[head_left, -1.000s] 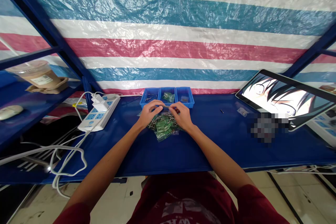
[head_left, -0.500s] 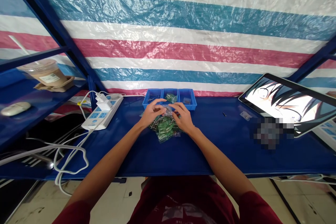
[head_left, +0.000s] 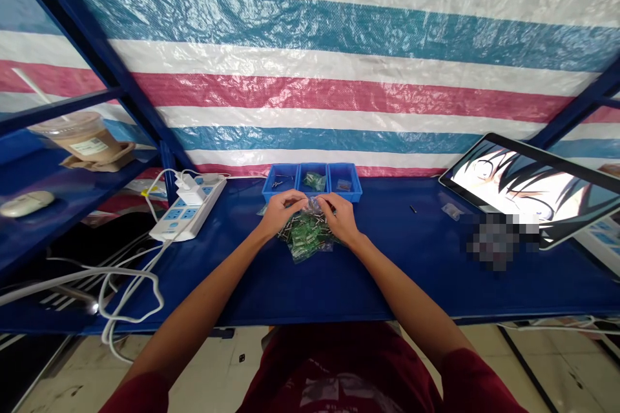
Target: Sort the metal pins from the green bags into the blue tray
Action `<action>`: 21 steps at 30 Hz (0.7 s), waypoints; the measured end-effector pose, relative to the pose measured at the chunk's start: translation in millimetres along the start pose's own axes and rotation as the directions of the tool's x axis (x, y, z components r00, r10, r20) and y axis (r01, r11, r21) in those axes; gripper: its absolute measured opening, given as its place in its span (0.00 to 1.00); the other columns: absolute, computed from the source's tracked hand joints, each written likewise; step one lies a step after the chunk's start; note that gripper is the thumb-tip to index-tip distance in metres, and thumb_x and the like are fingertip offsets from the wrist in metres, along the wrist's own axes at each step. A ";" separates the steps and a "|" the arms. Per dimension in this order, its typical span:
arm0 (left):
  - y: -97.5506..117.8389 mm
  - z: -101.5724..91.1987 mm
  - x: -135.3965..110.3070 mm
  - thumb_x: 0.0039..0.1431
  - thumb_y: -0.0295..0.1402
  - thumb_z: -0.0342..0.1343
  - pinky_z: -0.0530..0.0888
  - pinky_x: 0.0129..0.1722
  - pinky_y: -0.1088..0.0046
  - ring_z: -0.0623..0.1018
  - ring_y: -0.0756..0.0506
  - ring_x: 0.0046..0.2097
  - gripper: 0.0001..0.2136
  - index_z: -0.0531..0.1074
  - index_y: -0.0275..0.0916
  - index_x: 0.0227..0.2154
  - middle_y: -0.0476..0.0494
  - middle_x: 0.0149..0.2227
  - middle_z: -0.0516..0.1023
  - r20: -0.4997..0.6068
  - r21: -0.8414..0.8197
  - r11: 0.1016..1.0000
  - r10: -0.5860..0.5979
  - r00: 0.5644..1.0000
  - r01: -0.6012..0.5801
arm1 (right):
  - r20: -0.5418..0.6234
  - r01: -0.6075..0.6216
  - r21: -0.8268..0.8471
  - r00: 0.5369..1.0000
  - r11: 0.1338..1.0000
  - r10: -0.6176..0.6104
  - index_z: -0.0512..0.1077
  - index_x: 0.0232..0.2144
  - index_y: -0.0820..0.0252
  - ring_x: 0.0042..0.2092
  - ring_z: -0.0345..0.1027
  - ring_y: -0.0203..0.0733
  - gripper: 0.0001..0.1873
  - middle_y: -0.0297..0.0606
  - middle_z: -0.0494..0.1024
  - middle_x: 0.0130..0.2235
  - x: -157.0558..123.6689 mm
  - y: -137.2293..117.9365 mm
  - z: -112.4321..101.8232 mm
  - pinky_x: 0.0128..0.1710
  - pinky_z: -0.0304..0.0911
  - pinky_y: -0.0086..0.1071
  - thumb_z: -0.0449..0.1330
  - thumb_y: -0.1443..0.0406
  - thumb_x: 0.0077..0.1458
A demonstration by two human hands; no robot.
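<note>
Both my hands meet over a pile of small clear bags with green parts [head_left: 304,242] on the blue table [head_left: 339,277]. My left hand [head_left: 281,210] and my right hand [head_left: 341,218] have their fingers curled in and pinch one small clear bag [head_left: 312,205] between them above the pile. Several small metal pins lie mixed in the pile by my left hand. Just behind the hands stand three joined blue bins [head_left: 312,181] holding pins, green parts and a little bag.
A white power strip [head_left: 188,210] with plugs and white cables [head_left: 121,284] lies at the left. A lit tablet [head_left: 533,187] leans at the right. A drink cup [head_left: 80,135] and a mouse [head_left: 24,202] sit on the left shelf. Striped tarp hangs behind.
My hands stay at the pile; the fingertips have drawn closer together around the small bag. The view shifted slightly.
</note>
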State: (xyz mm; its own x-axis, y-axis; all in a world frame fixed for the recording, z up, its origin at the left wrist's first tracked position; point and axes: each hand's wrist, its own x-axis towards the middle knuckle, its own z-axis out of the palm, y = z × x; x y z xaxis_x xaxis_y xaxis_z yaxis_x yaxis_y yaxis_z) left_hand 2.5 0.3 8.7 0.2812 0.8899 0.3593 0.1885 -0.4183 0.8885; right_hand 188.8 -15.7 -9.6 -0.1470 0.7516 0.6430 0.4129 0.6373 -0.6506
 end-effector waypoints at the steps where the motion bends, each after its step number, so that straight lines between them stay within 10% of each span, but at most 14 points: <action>1: -0.4 0.2 0.1 0.54 0.44 0.61 0.74 0.36 0.69 0.76 0.47 0.30 0.15 0.73 0.36 0.33 0.46 0.26 0.77 -0.004 -0.035 0.999 -0.023 1.000 0.023 | 0.005 -0.007 0.008 1.000 1.000 0.007 0.74 0.45 0.57 0.35 0.69 0.40 0.16 0.39 0.76 0.36 -0.4 0.4 -0.1 0.38 0.66 0.33 0.47 0.64 0.64; 5: -1.6 1.2 0.9 0.53 0.42 0.63 0.73 0.31 0.72 0.73 0.50 0.24 0.23 0.66 0.38 0.48 0.52 0.22 0.74 -0.011 -0.192 0.978 -0.090 0.996 0.086 | 0.063 0.037 0.035 0.997 0.999 -0.039 0.67 0.56 0.54 0.36 0.70 0.38 0.23 0.42 0.72 0.46 -1.2 3.6 0.6 0.37 0.68 0.34 0.46 0.69 0.61; 9: -2.7 3.8 1.3 0.55 0.43 0.61 0.73 0.31 0.72 0.74 0.49 0.25 0.25 0.62 0.39 0.52 0.53 0.22 0.74 0.034 -0.214 0.970 -0.112 0.993 0.116 | 0.040 0.065 0.041 0.997 0.997 -0.067 0.75 0.41 0.57 0.43 0.69 0.41 0.13 0.44 0.72 0.46 0.1 4.2 1.5 0.38 0.68 0.33 0.51 0.67 0.59; 21: -6.2 0.6 0.5 0.61 0.41 0.50 0.73 0.39 0.69 0.77 0.44 0.39 0.13 0.75 0.38 0.33 0.43 0.37 0.80 -0.171 0.358 0.934 0.083 0.982 -0.017 | 0.172 -0.310 0.304 0.948 0.901 0.268 0.73 0.29 0.59 0.22 0.54 0.33 0.12 0.28 0.62 0.19 1.3 6.7 3.9 0.24 0.52 0.28 0.58 0.56 0.54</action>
State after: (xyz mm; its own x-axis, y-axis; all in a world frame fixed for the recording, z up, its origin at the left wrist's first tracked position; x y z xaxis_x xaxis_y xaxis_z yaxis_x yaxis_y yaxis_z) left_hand 2.0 3.2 3.2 0.1312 0.8699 0.4755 0.5082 -0.4708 0.7211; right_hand 187.9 -9.8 -14.7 -0.1835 0.9126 0.3653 0.1445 0.3927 -0.9083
